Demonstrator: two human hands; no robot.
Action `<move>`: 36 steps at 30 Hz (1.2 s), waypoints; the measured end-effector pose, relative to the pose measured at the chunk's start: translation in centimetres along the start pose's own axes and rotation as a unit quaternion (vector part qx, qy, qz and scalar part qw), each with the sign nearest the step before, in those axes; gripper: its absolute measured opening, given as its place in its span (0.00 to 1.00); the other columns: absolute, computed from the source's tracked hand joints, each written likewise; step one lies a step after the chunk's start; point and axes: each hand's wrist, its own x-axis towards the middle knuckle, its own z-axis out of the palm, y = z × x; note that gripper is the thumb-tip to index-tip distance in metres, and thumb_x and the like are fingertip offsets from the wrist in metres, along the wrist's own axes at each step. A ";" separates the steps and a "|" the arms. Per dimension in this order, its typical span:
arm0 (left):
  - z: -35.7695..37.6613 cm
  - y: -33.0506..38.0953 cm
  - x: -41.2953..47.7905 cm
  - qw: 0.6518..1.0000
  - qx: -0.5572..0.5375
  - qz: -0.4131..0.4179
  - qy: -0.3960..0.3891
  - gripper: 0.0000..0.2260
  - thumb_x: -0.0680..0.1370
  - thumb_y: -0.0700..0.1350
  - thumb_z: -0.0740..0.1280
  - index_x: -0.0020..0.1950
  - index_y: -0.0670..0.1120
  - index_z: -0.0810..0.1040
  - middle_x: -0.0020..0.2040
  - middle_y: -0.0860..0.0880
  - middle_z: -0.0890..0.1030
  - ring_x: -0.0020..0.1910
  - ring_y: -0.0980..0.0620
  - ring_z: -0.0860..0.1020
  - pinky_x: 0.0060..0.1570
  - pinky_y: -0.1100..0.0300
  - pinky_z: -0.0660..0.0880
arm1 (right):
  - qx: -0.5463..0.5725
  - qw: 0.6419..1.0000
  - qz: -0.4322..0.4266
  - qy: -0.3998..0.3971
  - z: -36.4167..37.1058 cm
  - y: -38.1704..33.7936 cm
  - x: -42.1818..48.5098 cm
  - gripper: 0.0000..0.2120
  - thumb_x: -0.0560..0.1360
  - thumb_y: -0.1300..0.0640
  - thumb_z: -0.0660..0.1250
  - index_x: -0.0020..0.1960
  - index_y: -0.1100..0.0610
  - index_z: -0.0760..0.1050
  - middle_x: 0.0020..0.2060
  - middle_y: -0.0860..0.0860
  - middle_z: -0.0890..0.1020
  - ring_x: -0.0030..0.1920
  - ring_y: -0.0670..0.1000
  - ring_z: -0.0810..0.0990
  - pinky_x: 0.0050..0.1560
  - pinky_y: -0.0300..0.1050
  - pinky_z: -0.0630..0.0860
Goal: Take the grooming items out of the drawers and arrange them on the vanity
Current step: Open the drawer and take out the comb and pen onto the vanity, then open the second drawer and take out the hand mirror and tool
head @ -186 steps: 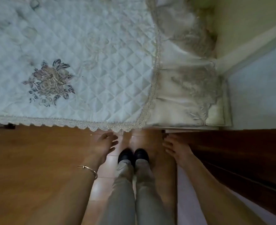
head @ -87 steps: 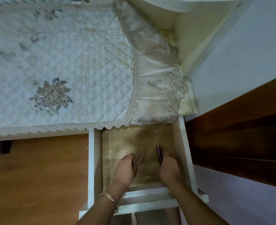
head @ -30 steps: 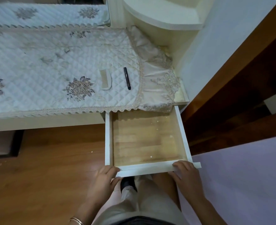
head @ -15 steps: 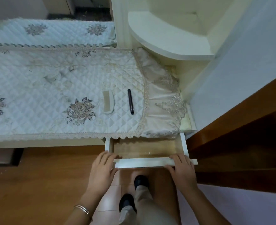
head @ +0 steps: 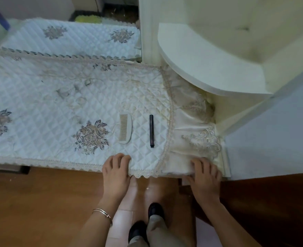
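Note:
A small cream comb and a thin black pen-like stick lie side by side on the vanity's quilted white cover, near its right end. The drawer below them is pushed in and hidden under the cover's lace edge. My left hand rests with spread fingers on the front edge of the cover, just below the comb. My right hand presses on the satin frill at the right front corner. Neither hand holds anything.
A curved cream shelf juts out above the vanity's right end. A mirror stands behind the cover. A dark wooden panel is at the right; wood floor and my feet are below.
The open drawer has been pushed fully in under the vanity top. Both hands moved forward with it and now rest on the cover's front edge. The comb and stick have not moved.

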 end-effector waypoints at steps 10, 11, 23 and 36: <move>-0.2 -1.9 -1.1 0.997 0.002 0.080 -0.018 0.20 0.68 0.43 0.63 0.60 0.46 0.70 0.60 0.44 0.71 0.60 0.44 0.65 0.60 0.46 0.71 | 0.014 0.999 0.019 -0.029 -0.8 -0.6 -0.7 0.27 0.59 0.54 0.78 0.55 0.56 0.73 0.53 0.59 0.78 0.52 0.62 0.72 0.49 0.59 0.74; -0.6 -2.4 -1.6 0.995 -0.014 0.090 -0.035 0.20 0.70 0.45 0.58 0.62 0.45 0.70 0.62 0.44 0.73 0.63 0.44 0.66 0.63 0.48 0.69 | 0.022 0.999 0.019 -0.037 -1.1 -0.7 -0.8 0.26 0.61 0.56 0.77 0.57 0.57 0.72 0.55 0.60 0.77 0.54 0.64 0.72 0.51 0.61 0.74; -4.5 -17.3 -19.2 0.924 -0.207 -0.161 -0.278 0.11 0.78 0.44 0.60 0.59 0.46 0.75 0.56 0.49 0.79 0.50 0.54 0.77 0.45 0.66 0.70 | 0.171 0.933 0.124 -0.291 -1.2 -9.8 -17.1 0.21 0.75 0.58 0.63 0.67 0.59 0.67 0.65 0.57 0.71 0.64 0.57 0.70 0.64 0.49 0.68; -8.0 -35.9 -36.9 0.800 -0.240 -0.410 -0.366 0.04 0.74 0.40 0.67 0.45 0.39 0.78 0.44 0.40 0.79 0.42 0.46 0.76 0.46 0.57 0.72 | 0.225 0.792 0.337 -0.457 3.9 -19.3 -37.1 0.09 0.72 0.51 0.64 0.37 0.54 0.78 0.43 0.55 0.81 0.50 0.57 0.79 0.55 0.45 0.71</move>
